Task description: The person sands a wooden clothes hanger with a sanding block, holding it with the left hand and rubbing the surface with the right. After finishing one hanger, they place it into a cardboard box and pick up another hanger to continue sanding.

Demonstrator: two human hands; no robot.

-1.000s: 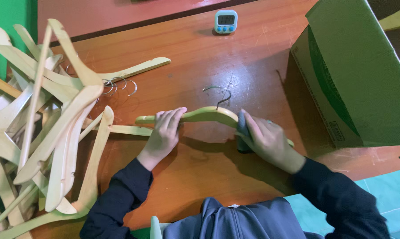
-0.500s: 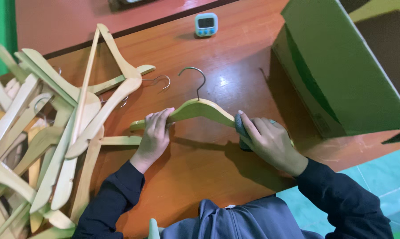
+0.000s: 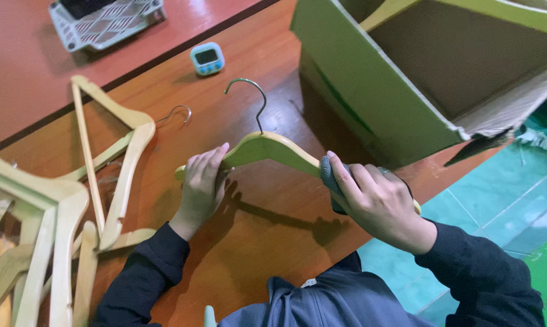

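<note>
Above the orange worktop [image 3: 164, 121], the left hand [image 3: 202, 181] grips one end of a pale wooden hanger [image 3: 273, 148] while the right hand [image 3: 376, 203] presses a grey pad [image 3: 329, 175] against its other arm. The rubbing-down step appears under way; the next stroke calls for a steady hold. Left of the hanger lies a heap of hangers [image 3: 55, 212]; right of it stands an open green box [image 3: 418, 72].

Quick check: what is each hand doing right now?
Left hand: closed on the left end of the wooden hanger.
Right hand: pressing a grey pad against the hanger's right arm.
</note>
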